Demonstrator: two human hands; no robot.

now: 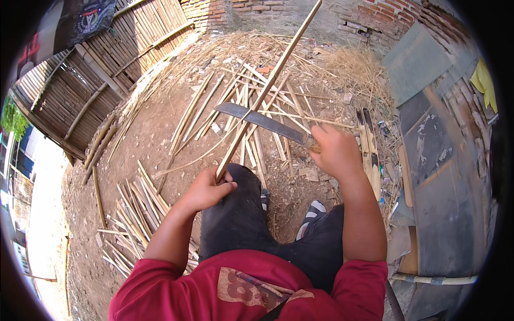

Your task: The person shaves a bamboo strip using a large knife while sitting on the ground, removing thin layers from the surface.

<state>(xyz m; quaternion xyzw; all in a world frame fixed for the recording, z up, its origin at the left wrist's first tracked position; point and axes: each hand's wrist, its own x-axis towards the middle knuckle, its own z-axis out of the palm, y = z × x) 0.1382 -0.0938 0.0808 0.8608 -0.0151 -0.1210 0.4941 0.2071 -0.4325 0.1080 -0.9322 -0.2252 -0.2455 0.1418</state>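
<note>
Left hand (206, 188): closed around the near end of a long bamboo strip (267, 88), fingers curled over, thumb on top; rests against the left knee (241, 187).
Right hand (334, 152): clenched on the handle of a machete (262, 120); handle mostly hidden inside the fist.
Bamboo strip: pale, straight, slanting up and away from the left hand toward the brick wall (375, 16) at the far edge of the ground; far end runs out of view at the top.
Machete: broad dark blade, pointing left from the right hand, lying across the strip partway up its length; edge touching the strip at the crossing.
Legs: dark trousers, knees bent; one striped shoe (310, 216) visible on the dirt ground (150, 134) between the knees, a second partly hidden.
Clothing: red shirt with a printed patch, sleeves pushed up to the upper arm.
Left of ground: loose heap of split bamboo slats (134, 208) just beside the left forearm.
Middle of ground: scattered longer strips (214, 107) and thin shavings beyond the knees, spread toward the far wall.
Right of ground: two dark flat slats (369, 144) lying side by side just past the right hand; grey sheets and boards (433, 139) beyond.
Left edge: woven bamboo fence panel (91, 75), leaning.
Far right corner: dry straw pile (353, 69) near the wall.
</note>
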